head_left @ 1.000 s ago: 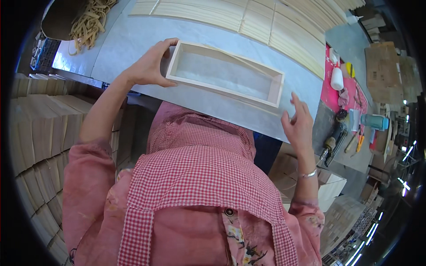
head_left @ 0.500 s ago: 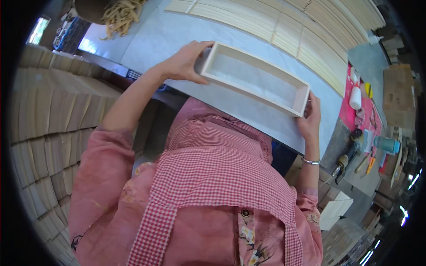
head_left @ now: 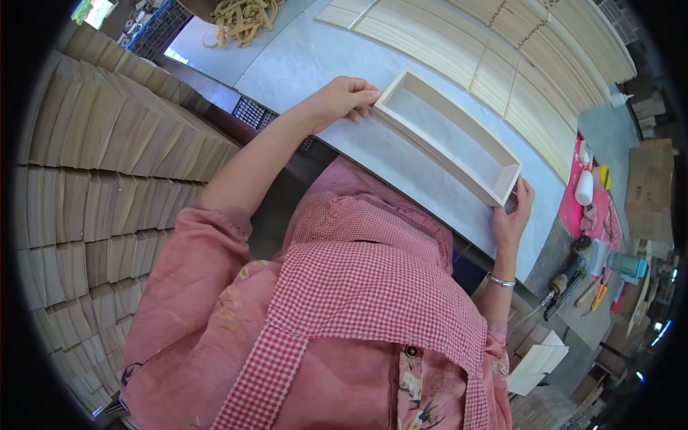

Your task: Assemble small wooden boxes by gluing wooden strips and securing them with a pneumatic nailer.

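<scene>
A long, narrow frame of pale wood (head_left: 438,152) sits on the light, marbled tabletop (head_left: 287,75), running from upper left to lower right. Tabletop shows through its open middle. At its left end is my left hand (head_left: 342,102), fingers bent and closed, with the tips against the frame's corner. My right hand (head_left: 512,215) grips the short right end, thumb on the near side and fingers round the outside; some of them are hidden behind the wood.
Pale wooden strips (head_left: 430,43) lie in bundles along the table's far side. Curled wood-coloured strips (head_left: 244,21) are heaped far left. Tall stacks of boards (head_left: 107,136) stand at my left. Rightward are a white bottle (head_left: 584,188), a power tool (head_left: 562,283) and a teal container (head_left: 626,265).
The whole view has shifted. My left hand has gone from a wide spread around the frame's left end to a narrower hold at its corner. The frame slants more steeply in view.
</scene>
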The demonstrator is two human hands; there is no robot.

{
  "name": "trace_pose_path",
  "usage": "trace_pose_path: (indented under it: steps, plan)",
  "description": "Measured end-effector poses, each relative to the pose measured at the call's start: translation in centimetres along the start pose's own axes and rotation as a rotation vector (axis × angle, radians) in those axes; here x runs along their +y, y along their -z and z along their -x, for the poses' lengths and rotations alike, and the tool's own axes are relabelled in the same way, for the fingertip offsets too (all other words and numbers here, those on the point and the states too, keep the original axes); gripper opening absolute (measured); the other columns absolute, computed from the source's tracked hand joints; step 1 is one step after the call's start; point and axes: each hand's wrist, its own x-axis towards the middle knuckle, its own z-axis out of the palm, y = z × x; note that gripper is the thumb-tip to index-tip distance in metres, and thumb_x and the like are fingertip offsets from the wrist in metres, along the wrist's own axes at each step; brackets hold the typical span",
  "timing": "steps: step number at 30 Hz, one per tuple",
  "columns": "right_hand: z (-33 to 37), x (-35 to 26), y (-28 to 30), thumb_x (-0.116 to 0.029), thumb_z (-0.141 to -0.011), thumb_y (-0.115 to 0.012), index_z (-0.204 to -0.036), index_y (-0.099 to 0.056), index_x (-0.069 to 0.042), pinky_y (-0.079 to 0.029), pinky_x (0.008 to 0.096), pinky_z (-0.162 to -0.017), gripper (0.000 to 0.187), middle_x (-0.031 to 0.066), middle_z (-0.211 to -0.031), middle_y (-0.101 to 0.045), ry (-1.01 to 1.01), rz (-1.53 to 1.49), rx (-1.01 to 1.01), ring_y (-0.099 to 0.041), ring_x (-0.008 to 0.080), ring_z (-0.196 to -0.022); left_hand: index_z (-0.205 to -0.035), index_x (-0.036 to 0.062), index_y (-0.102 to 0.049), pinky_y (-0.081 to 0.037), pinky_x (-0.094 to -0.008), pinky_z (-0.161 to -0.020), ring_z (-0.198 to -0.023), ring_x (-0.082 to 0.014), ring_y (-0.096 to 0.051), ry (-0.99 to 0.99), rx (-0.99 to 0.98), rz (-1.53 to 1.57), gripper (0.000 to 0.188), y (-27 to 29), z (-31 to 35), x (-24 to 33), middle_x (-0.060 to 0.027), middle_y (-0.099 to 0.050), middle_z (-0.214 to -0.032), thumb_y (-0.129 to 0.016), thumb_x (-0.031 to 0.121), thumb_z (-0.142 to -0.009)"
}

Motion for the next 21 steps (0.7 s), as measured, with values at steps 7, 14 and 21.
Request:
trace_pose_path:
  steps: [7, 14, 21]
  plan:
    - [0.0, -0.3, 0.4, 0.007, -0.080, -0.062, -0.142, -0.054, -0.002, -0.048, 0.0336, -0.099, 0.063, 0.0128, -0.124, -0.060, -0.058, 0.034, -0.016, -0.059, 0.0271, -0.110, -0.093, -0.0016, -0.068, -0.047, -0.0191, -0.058, -0.064, -0.0114, -0.058, 0.057, -0.060, -0.219, 0.013, -0.1, -1.9, 0.7, -0.0054, -0.065, -0.077, -0.060, 0.006, -0.087]
    - [-0.3, -1.2, 0.7, 0.001, -0.088, -0.061, -0.140, -0.056, -0.001, -0.049, 0.0290, -0.092, 0.052, 0.0118, -0.121, -0.064, -0.137, -0.096, 0.033, -0.062, 0.0235, -0.102, -0.106, 0.0024, -0.065, -0.049, -0.0222, -0.065, -0.072, -0.0114, -0.060, -0.025, -0.012, -0.325, 0.017, -0.2, -0.8, 1.1, -0.0060, -0.066, -0.086, -0.065, 0.006, -0.090]
    - [0.4, -3.0, 1.5, -0.002, -0.094, -0.061, -0.135, -0.057, 0.001, -0.050, 0.0282, -0.089, 0.042, 0.0112, -0.119, -0.063, -0.329, -0.348, -0.016, -0.061, 0.0186, -0.097, -0.113, 0.0045, -0.064, -0.048, -0.0237, -0.081, -0.091, -0.0110, -0.057, -0.004, -0.051, -0.120, 0.022, -0.1, 0.1, 0.6, -0.0058, -0.066, -0.102, -0.070, 0.012, -0.093]
